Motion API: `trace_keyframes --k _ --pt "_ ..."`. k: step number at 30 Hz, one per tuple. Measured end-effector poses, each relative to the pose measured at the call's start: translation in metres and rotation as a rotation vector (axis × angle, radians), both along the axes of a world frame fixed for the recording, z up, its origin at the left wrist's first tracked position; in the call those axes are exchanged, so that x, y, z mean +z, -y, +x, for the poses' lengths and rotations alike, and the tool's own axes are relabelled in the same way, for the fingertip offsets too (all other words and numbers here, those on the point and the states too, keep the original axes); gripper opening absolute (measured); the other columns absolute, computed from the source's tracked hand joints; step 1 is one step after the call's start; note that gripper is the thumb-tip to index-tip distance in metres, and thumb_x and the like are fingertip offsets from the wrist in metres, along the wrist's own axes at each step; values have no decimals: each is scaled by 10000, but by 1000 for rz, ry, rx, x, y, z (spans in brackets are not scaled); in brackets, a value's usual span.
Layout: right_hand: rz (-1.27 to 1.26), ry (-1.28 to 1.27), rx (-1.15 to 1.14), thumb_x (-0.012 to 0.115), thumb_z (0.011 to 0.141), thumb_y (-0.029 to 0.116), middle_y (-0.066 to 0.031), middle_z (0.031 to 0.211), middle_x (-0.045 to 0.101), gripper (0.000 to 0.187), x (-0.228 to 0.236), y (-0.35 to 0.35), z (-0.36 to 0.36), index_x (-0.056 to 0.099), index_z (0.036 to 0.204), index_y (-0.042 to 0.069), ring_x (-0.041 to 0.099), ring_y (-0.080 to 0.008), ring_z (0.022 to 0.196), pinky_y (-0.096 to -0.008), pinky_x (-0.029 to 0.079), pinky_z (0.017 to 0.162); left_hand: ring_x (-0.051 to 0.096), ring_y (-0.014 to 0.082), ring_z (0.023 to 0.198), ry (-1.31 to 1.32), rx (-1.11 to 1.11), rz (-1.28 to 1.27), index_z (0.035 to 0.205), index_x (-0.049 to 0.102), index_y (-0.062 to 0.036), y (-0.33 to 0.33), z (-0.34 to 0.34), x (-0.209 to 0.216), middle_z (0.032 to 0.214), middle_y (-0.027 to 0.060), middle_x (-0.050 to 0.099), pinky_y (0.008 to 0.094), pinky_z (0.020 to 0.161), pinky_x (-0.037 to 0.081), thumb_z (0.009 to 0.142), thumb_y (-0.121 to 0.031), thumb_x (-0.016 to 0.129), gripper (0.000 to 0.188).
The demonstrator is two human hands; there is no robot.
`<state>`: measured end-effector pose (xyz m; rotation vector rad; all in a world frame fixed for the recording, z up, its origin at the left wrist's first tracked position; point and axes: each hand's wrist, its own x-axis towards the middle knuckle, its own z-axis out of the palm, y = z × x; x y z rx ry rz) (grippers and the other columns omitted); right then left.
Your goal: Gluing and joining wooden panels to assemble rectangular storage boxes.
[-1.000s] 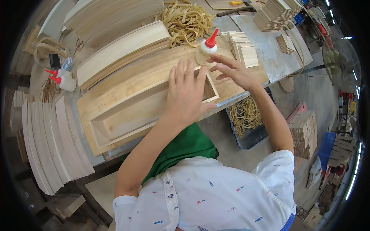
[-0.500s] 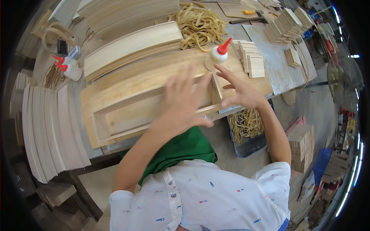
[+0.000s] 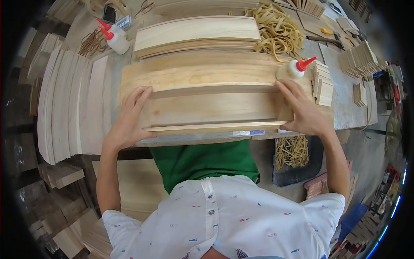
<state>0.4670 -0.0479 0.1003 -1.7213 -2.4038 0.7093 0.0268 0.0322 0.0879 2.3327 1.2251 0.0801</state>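
A long, narrow wooden frame [image 3: 215, 126] lies on a broad board [image 3: 194, 69] at the bench's front edge. Around its left end my left hand [image 3: 131, 116] is closed, thumb on the near side and fingers on the far side. My right hand [image 3: 304, 110] grips the right end in the same way. Both short end pieces are mostly hidden by my hands. Just beyond my right fingers, a glue bottle with a red nozzle [image 3: 297, 67] leans on the board.
Stacked planks [image 3: 196, 32] lie behind the board, with a heap of pale rubber bands [image 3: 280, 30] beside them. Long boards [image 3: 64, 103] stand stacked at left, near two glue bottles [image 3: 117, 42]. Small wooden pieces [image 3: 324, 88] sit at right. A dark bin [image 3: 297, 170] is below.
My left hand has moved from above the frame's right part to its left end. My right hand now grips the right end. The frame has turned straighter, and the view has shifted.
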Motion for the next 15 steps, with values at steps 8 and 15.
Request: trace_keyframes --k 8,15 --pt "-49 -66 -39 793 504 38 -169 1503 290 1153 -16 -4 3 228 1509 68 265 -353 1410 -428 270 1161 267 358 1377 -34 13 -22 1499 247 -84 -1 -1 -6 1485 152 283 422 1163 261 505 -107 883 1180" --pt "11 204 54 860 531 141 -177 1532 254 1177 -2 -6 -11 217 1516 91 212 -352 1440 -455 242 1170 139 370 1443 -10 -93 -38 1514 211 -95 -15 -8 -10 1561 158 167 415 1186 225 486 -172 914 1248"
